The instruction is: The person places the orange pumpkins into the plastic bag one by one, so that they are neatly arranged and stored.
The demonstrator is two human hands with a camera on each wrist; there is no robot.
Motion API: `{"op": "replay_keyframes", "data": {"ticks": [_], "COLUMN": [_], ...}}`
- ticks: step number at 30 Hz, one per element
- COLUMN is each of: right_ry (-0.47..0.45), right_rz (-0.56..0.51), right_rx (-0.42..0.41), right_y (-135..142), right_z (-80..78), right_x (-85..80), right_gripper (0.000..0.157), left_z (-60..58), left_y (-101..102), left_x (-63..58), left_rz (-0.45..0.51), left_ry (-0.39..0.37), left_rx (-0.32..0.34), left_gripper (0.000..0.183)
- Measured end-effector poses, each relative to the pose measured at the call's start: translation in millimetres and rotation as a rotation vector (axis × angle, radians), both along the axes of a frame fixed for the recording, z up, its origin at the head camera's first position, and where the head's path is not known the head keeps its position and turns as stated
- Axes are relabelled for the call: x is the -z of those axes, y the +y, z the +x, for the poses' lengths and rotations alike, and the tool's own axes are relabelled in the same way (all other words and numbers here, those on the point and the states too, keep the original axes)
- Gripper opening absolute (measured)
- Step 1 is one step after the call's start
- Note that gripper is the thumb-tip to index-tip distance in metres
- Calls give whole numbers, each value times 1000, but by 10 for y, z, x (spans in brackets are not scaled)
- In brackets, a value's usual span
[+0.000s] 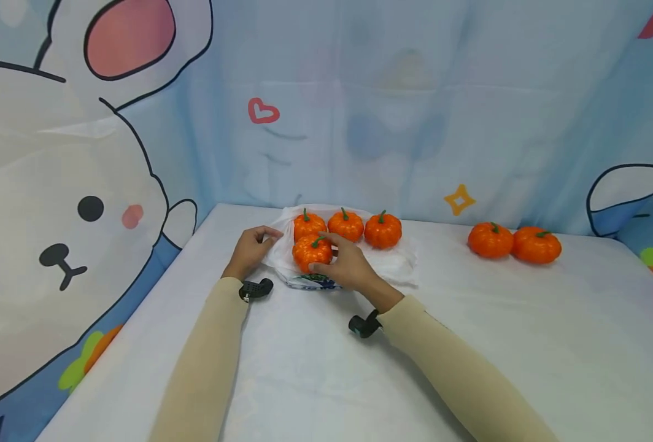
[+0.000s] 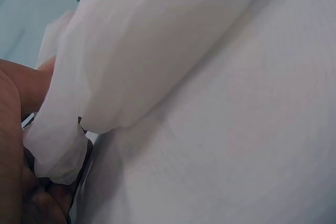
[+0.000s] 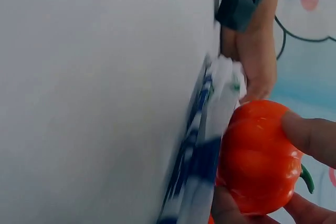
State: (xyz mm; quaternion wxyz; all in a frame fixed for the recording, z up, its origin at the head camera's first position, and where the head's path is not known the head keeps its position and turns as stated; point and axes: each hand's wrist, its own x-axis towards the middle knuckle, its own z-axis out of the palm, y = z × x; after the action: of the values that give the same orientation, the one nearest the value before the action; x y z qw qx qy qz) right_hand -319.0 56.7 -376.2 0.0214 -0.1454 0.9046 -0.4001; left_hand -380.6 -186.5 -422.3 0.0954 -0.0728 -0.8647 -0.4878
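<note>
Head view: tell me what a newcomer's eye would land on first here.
First, the small glossy orange plastic pumpkin gripped by the right hand at the table's middle, on a thin white plastic bag whose left edge the left hand pinches. Three more orange pumpkins line up on the bag behind it, and two others sit apart to the right on the white table. A cartoon bear backdrop fills the left.

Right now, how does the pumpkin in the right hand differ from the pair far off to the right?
The held pumpkin is gripped by the right hand at the white bag; the far pair sits untouched on the bare table, side by side. All are orange with green stems.
</note>
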Motion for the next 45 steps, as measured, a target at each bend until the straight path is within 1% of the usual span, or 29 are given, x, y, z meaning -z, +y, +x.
{"op": "replay_keyframes", "data": {"ticks": [3, 6, 8, 13, 16, 18, 22, 25, 29, 31, 34, 35, 37, 39, 42, 44, 45], "right_ry": [10, 39, 50, 21, 1, 6, 54, 110, 168, 189, 199, 201, 190, 179, 136, 85, 47], "right_rz": [37, 74, 104, 158, 140, 113, 60, 44, 48, 48, 9, -2, -21, -27, -28, -32, -43], "right_rx": [-8, -12, -12, -29, -49, -45, 5, 77, 183, 235, 318, 352, 448, 567, 733, 803, 818], "right_y": [-138, -219, -243, -228, -128, -3, 403, 781, 1254, 1480, 1837, 1962, 2219, 2483, 2866, 3098, 3201], "right_z": [-6, -14, -21, -40, -37, -13, 89, 160, 192, 187, 162, 144, 111, 82, 56, 47, 44], "right_x": [24, 52, 66, 32, -18, -69, -220, -330, -430, -469, -540, -561, -589, -584, -494, -398, -344], "right_gripper": [74, 75, 76, 78, 79, 78, 72, 68, 67, 69, 73, 74, 76, 76, 76, 78, 81], "left_z": [-8, -22, -25, -35, -39, -41, -53, -58, -46, -38, -28, -26, -24, -21, -16, -13, -11], "left_y": [5, -10, -19, -16, 2, 18, 61, 64, 11, -6, -5, -5, -3, 2, 6, 7, 6], "left_x": [10, 30, 34, 24, 28, 39, 61, 61, 31, 18, 12, 14, 20, 17, 5, -7, -10], "left_rz": [17, 16, 16, 20, 27, 30, 21, 6, -4, -9, -7, -8, -8, -10, -24, -35, -39], "left_ry": [-10, -20, -22, -17, -18, -20, -20, -28, -23, -18, -23, -26, -33, -33, -27, -17, -13], "left_rx": [5, 5, 11, 9, 3, 5, 21, 25, 6, 4, 11, 13, 14, 16, 12, 7, 1], "left_gripper": [21, 21, 22, 21, 21, 21, 22, 22, 21, 21, 21, 22, 22, 23, 23, 22, 22]}}
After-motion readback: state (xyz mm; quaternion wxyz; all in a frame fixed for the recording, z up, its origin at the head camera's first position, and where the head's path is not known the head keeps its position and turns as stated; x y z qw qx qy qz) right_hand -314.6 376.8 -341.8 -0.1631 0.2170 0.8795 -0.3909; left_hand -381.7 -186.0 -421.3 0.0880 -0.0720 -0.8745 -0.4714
